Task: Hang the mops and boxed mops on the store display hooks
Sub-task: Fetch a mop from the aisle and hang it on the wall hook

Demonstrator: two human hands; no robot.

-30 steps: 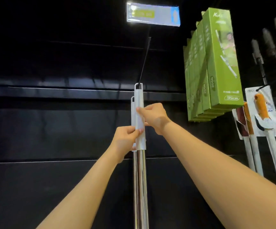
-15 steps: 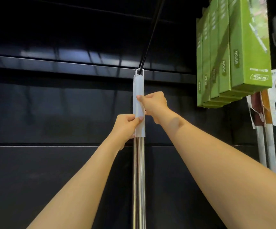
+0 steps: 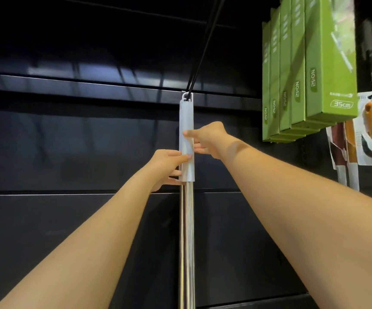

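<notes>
white plastic mop grip point(image 3: 187, 114) sits at frame centre, its loop over the black hook point(image 3: 202, 52), long axis vertical, chrome pole point(image 3: 187, 230) dropping below. i see my right hand point(image 3: 209, 139) pinching it higher, nearer the hook; left hand point(image 3: 166, 166) pinching lower.
</notes>
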